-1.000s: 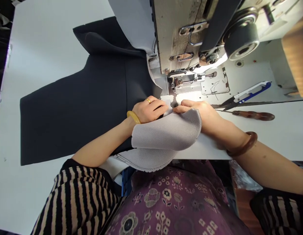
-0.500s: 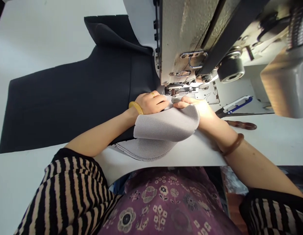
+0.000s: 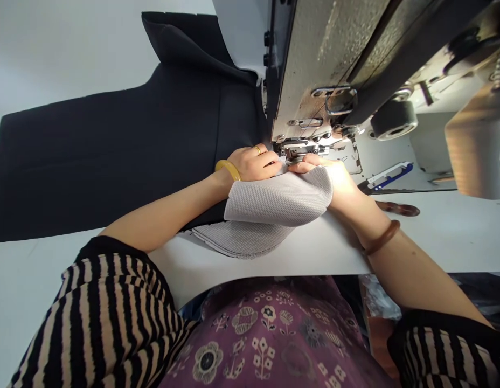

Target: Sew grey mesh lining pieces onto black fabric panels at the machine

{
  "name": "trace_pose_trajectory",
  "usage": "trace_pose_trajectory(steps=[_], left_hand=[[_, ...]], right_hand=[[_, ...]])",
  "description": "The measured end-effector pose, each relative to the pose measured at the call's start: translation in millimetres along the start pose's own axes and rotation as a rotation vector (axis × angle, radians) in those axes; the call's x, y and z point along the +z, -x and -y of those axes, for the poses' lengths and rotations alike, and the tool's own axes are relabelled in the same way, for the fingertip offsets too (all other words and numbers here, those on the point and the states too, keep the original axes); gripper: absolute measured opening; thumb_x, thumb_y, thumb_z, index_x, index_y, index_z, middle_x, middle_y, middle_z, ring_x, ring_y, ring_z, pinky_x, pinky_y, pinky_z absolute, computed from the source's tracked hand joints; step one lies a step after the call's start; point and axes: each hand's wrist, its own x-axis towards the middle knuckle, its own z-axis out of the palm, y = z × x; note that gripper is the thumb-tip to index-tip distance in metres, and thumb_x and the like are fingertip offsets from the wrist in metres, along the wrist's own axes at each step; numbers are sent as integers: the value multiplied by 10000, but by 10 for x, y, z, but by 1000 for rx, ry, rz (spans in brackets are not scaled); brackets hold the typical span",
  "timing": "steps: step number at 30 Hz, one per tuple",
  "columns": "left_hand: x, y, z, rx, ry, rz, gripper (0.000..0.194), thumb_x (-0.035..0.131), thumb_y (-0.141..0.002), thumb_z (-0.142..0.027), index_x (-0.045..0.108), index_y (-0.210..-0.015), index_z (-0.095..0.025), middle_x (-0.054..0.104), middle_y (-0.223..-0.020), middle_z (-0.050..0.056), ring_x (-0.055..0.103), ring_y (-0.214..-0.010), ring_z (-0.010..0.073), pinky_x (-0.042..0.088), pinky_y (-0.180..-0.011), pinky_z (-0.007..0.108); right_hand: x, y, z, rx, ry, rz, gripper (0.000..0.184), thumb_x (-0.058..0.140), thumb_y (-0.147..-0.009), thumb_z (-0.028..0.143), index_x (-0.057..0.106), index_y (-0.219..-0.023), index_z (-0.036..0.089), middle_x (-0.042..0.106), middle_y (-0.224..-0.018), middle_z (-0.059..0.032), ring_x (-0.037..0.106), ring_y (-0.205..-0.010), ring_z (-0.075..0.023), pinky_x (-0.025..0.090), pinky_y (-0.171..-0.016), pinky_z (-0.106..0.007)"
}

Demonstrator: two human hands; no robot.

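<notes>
My left hand [image 3: 254, 163], with curled fingers, presses on the fabric just left of the presser foot [image 3: 296, 153] and grips the edge of the grey mesh fabric [image 3: 274, 202]. My right hand [image 3: 318, 167] pinches that same edge to the right, its fingertips close in front of the foot. The mesh folds over toward me, and a second grey layer hangs below it. Dark fabric [image 3: 112, 156] spreads out to the left under my left wrist, its far end folded over. The needle and the stitched spot are hidden by the sewing machine head [image 3: 314, 70].
Blue-and-white thread snips [image 3: 389, 176] lie on the machine bed to the right, beside a brown-handled tool [image 3: 399, 208]. The white table [image 3: 234, 267] has a curved front edge before my body. A pale block-shaped part [image 3: 476, 140] hangs at the right.
The view has shifted slightly, so the machine sits further right and the dark fabric further left. Both hands keep hold of the grey mesh by the presser foot, with little visible movement of the fabric.
</notes>
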Motion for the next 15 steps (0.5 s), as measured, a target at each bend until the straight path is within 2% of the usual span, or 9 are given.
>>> trace_pose_trajectory(steps=[6,11,15], left_hand=[[-4,7,-6,-54,38,57,348,369,-980,-259,714,-977,-215,713,-885,35,621,-779,143,352,-516,252],[-13,-21,-12,23,-22,42,435,281,-998,-214,712,-942,-230,725,-847,35,605,-757,155,326,-494,283],[-9,-34,4,68,-80,28,404,298,-1002,-218,700,-957,-224,724,-824,19,600,-749,151,325,-484,284]], right_hand=[[-48,14,59,44,85,27,379,386,-931,366,658,-1122,183,619,-988,-78,475,-752,-146,301,-629,-251],[-86,26,105,92,129,30,386,379,-943,389,669,-1119,204,624,-997,-77,447,-759,-148,245,-597,-257],[-78,23,106,84,120,5,365,396,-938,354,663,-1132,199,609,-998,-71,422,-727,-135,254,-610,-260]])
